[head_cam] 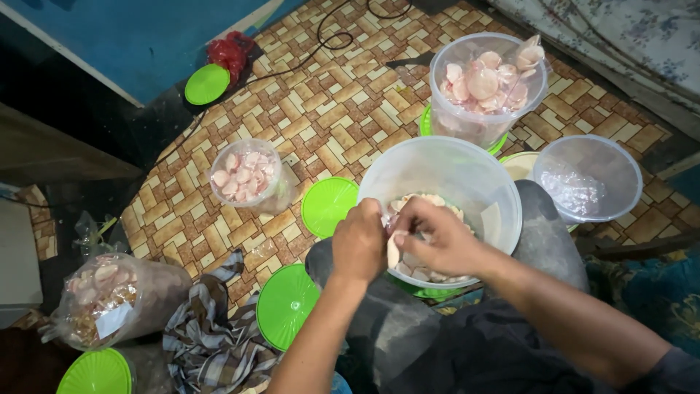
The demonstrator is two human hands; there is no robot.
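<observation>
A pale cracker (pixel 394 250) is pinched between the left hand (pixel 359 244) and right hand (pixel 437 235), both closed on it, at the near rim of the tub (pixel 503 211). It is judged light and brittle, best held by its edges. Its long axis runs roughly upright. Beyond, a filled jar (pixel 467 120) is seen.

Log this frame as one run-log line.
left hand: on crackers at tub rim | right hand: pinching a pale cracker | big clear tub: part-filled, on lap | green lids: on floor
</observation>
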